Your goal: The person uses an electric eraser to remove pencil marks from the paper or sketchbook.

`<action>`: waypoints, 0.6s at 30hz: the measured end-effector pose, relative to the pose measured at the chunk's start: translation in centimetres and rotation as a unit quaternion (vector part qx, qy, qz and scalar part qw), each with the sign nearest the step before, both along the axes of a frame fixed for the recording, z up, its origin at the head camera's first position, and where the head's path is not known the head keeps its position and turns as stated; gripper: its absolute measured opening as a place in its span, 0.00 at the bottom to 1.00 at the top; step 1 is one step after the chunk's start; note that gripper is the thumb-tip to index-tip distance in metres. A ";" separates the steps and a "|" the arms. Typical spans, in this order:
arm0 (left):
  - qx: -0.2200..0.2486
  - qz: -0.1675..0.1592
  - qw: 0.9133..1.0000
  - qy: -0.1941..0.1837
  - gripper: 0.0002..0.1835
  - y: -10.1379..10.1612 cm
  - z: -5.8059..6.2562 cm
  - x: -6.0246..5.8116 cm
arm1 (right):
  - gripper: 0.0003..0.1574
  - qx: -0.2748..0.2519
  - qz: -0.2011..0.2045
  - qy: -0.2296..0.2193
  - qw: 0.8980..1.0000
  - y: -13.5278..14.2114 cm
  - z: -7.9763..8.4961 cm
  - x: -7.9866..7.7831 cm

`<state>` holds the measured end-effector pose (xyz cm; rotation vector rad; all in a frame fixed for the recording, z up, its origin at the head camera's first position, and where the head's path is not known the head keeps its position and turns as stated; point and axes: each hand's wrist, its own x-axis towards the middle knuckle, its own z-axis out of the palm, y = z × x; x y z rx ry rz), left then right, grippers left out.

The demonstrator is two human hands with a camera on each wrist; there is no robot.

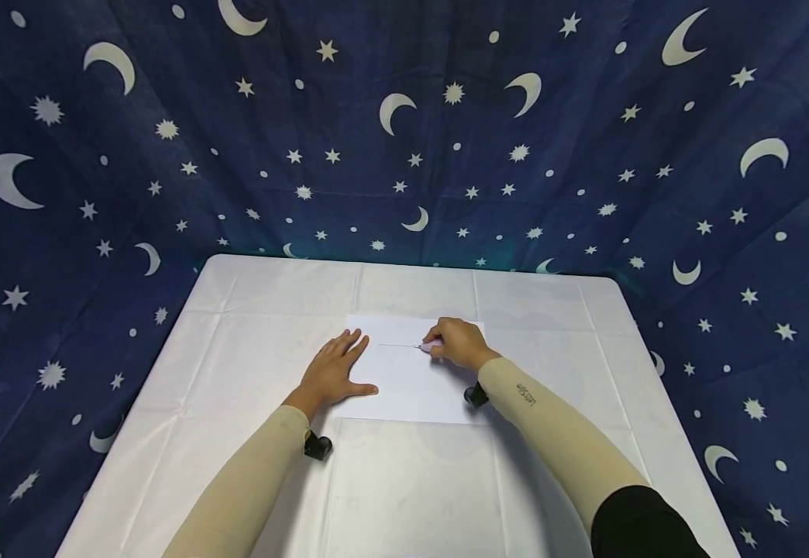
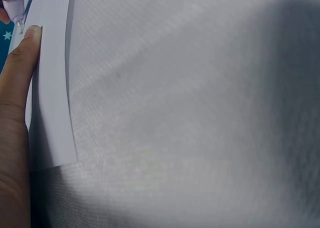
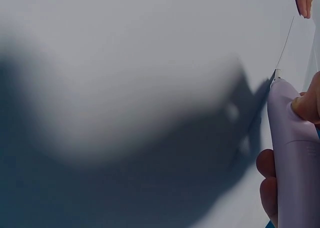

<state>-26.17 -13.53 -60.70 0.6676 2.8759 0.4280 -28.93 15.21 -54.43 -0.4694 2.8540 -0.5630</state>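
Note:
A white sheet of paper (image 1: 404,399) lies on the white-covered table. My left hand (image 1: 335,370) rests with spread fingers on the sheet's left side, its thumb on the paper. My right hand (image 1: 464,343) grips a chunky lavender pen-shaped tool (image 3: 296,173), the thumb on its upper side and fingers curled round the body. The tool's small narrow tip (image 3: 278,74) meets the paper. From that tip a thin straight line (image 1: 396,346) runs toward the left hand; whether it is drawn or cut I cannot tell.
The white table cover (image 1: 404,496) has fold creases and surrounds the sheet. A dark blue curtain (image 1: 349,116) with moons and stars hangs behind the table and along both sides. Small black wrist cameras (image 1: 318,446) sit under both wrists.

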 end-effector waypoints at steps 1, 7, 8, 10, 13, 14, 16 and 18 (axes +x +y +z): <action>-0.001 -0.001 1.000 0.001 0.59 0.0 0.0 0.0 | 0.13 -0.001 0.001 0.001 1.000 -0.2 0.0 0.0; -0.012 0.000 1.000 -0.003 0.60 0.1 0.0 -0.1 | 0.13 0.004 0.006 -0.007 1.000 -1.1 -0.2 -0.2; -0.010 -0.001 1.000 -0.002 0.60 0.1 0.0 0.0 | 0.14 0.007 0.006 -0.008 1.000 -1.1 -0.3 -0.2; -0.008 -0.001 1.000 -0.002 0.60 0.1 0.0 0.0 | 0.13 0.009 0.003 -0.007 1.000 -0.9 -0.4 -0.2; -0.001 -0.001 1.000 -0.001 0.60 0.0 0.1 0.0 | 0.13 0.014 -0.003 -0.004 1.000 -0.4 -0.4 -0.1; 0.000 -0.001 1.000 -0.001 0.60 0.0 0.1 0.0 | 0.13 0.014 -0.005 -0.002 1.000 -0.3 -0.4 -0.1; -0.004 0.001 1.000 -0.005 0.60 0.0 0.1 0.0 | 0.13 0.015 -0.008 0.000 1.000 0.1 -0.4 0.0; -0.008 0.001 1.000 -0.009 0.60 -0.1 0.1 0.0 | 0.13 0.012 -0.009 0.001 1.000 0.3 -0.4 0.0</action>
